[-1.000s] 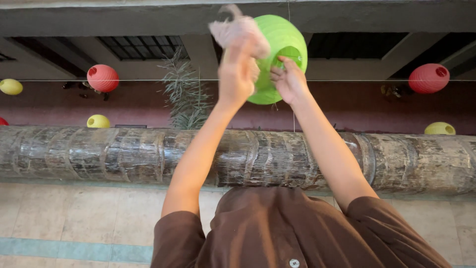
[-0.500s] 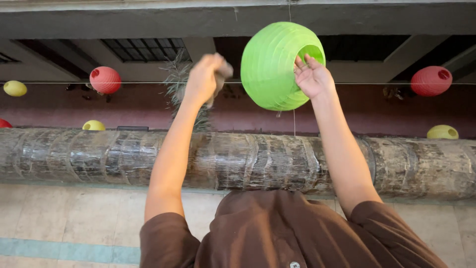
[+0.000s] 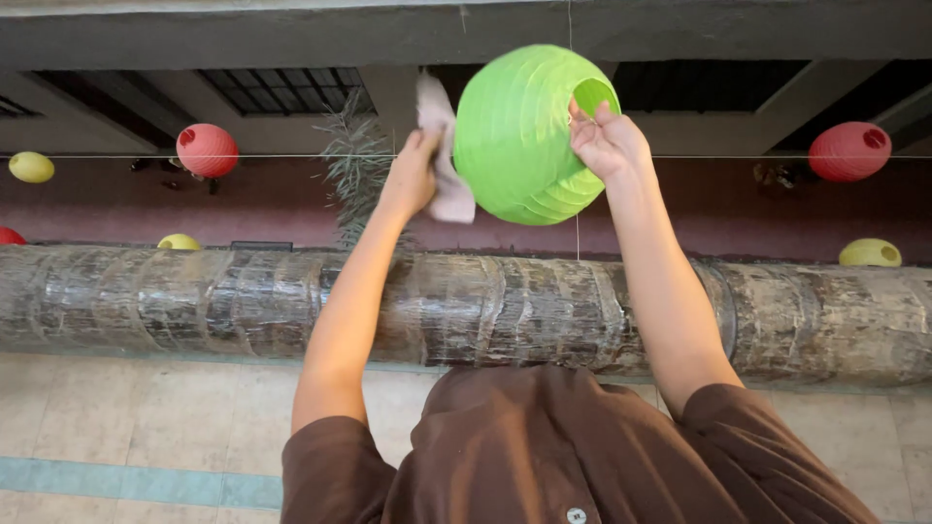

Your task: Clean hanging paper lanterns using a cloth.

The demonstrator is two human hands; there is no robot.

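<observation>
A round green paper lantern (image 3: 515, 136) hangs on a thin cord in the upper middle of the head view. My right hand (image 3: 607, 141) grips the rim of its open end on the right side. My left hand (image 3: 413, 180) holds a pale pinkish cloth (image 3: 445, 184) pressed against the lantern's left side. Both arms are stretched out from my brown buttoned shirt (image 3: 544, 456) at the bottom of the frame.
A thick rough palm trunk (image 3: 194, 301) crosses the whole view behind my arms. Red lanterns (image 3: 206, 150) (image 3: 849, 150) and yellow lanterns (image 3: 31, 167) (image 3: 869, 253) hang along a thin wire (image 3: 728, 157). A palm frond (image 3: 357, 170) sits left of my left hand. Pale tiles lie below.
My left hand swung the cloth away from the lantern to the left, then back against its left side. My right hand moved onto the opening's rim and turned the lantern.
</observation>
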